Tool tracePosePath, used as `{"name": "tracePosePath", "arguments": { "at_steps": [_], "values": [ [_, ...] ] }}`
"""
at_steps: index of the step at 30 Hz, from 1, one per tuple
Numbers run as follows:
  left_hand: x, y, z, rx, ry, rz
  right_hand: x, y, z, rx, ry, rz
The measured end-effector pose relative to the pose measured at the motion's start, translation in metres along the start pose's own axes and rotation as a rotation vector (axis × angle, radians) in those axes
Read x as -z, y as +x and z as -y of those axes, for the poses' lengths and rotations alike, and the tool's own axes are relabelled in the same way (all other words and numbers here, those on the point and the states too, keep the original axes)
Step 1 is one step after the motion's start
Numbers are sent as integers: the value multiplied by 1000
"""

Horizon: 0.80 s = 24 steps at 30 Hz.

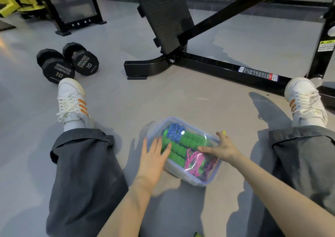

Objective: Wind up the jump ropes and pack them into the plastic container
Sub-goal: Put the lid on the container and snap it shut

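Floor: smooth grey gym floor [163,95]; I sit on it, legs spread.
Room: two black hexagonal dumbbells [67,62] near my left shoe; black steel machine frame [208,64] ahead.
Container: clear blue-rimmed plastic container [199,183], on the floor between my legs, holding wound green-handled jump ropes [181,146].
Left hand [154,157]: fingers straight, flat on its left edge.
Right hand [223,148]: fingers straight, flat on its right side.
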<state>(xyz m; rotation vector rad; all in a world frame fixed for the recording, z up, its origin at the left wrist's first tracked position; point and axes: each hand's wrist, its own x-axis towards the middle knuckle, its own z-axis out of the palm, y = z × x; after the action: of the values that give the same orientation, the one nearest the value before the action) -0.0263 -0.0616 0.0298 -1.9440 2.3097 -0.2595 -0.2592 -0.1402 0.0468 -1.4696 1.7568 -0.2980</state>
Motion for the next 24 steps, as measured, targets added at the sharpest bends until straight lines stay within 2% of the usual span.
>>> {"name": "tracePosePath", "arguments": {
  "at_steps": [2, 4, 8, 10, 12, 13, 14, 16, 18, 19, 21, 24],
  "values": [
    [14, 12, -9, 25, 43, 81, -8, -16, -3, -77, 43, -51],
    [26, 15, -20, 21, -34, 94, -19, -31, -6, -125, 101, -78],
    [18, -16, -43, -28, -370, -130, -42, -55, -6, -163, 131, -140],
    [14, -39, -47, -72, -492, -50, -52, -65, -6, -168, 138, -170],
    [4, -58, -45, -92, -470, 63, -58, -74, -5, -153, 115, -175],
    [2, -65, -43, -108, -435, 141, -60, -79, -5, -142, 52, -172],
    [0, -67, -41, -134, -419, 149, -61, -84, -5, -122, -50, -179],
    [6, -67, -38, -141, -402, 148, -61, -93, -8, -13, -301, -229],
    [1, -63, -37, -129, -344, 128, -60, -97, -19, 224, -459, -252],
    [-2, -62, -36, -127, -300, 79, -57, -95, -28, 361, -484, -204],
    [-8, -64, -36, -92, -326, 146, -46, -87, -49, 586, -523, -94],
    [-17, -61, -38, -117, -356, 120, -31, -72, -69, 782, -697, -91]
  ]
}}
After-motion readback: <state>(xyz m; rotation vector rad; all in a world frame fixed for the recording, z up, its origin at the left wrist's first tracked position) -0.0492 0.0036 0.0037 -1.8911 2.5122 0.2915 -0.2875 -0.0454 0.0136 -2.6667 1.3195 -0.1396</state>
